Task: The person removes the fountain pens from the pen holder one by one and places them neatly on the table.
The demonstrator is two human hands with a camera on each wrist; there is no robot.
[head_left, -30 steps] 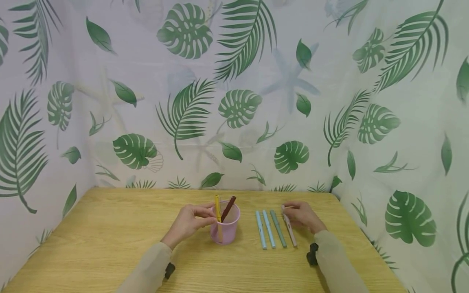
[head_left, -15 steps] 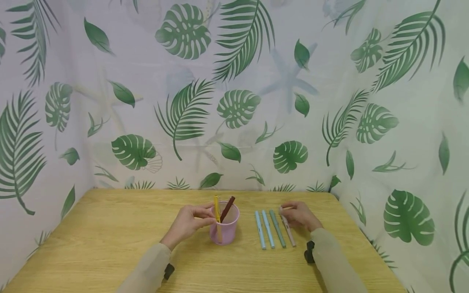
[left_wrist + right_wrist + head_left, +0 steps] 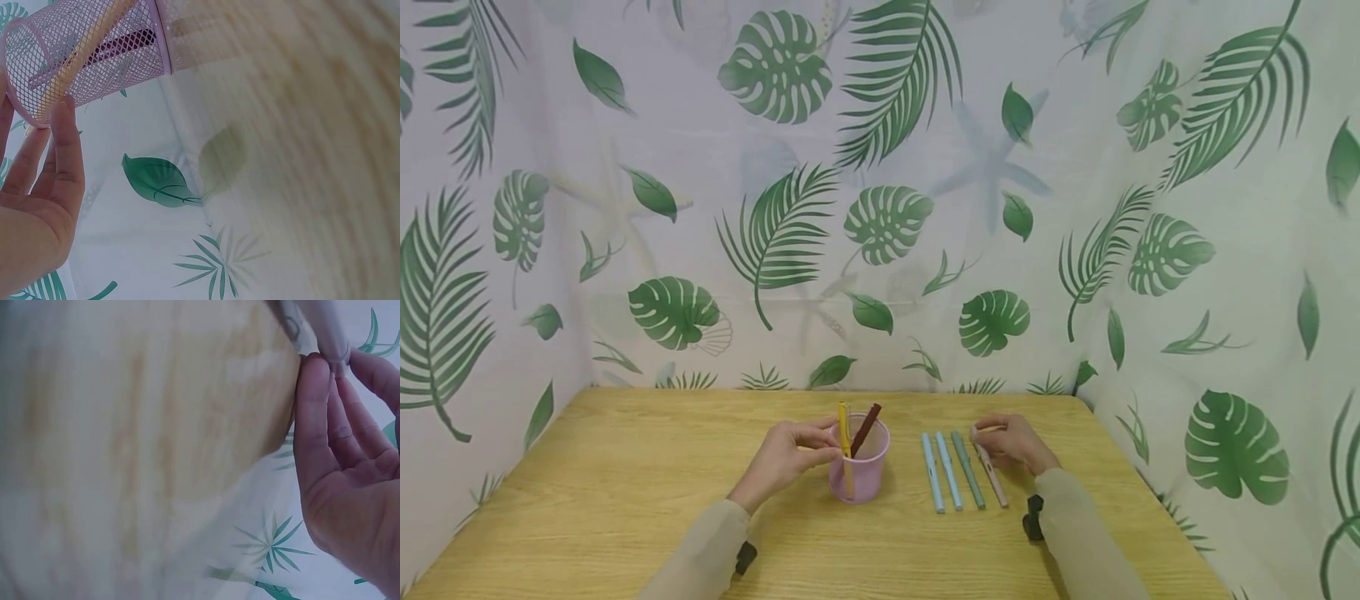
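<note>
I see the left hand (image 3: 784, 457) gripping a pink mesh cup (image 3: 869, 478); at its three o'clock, the right hand (image 3: 1017, 442) pinches a greyish-pink pen (image 3: 992, 478).

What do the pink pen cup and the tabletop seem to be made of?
Pink pen cup: probably painted metal, given the diamond mesh and smooth rim; plastic is possible. Tabletop: wood or wood-look laminate, low sheen, going by its yellowish grain.

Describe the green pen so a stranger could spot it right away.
On the wooden table, right of the pink cup, is a row of four pens. The green pen is third from the left, between a light blue pen and a pinkish pen. No other pen there is green.
</note>
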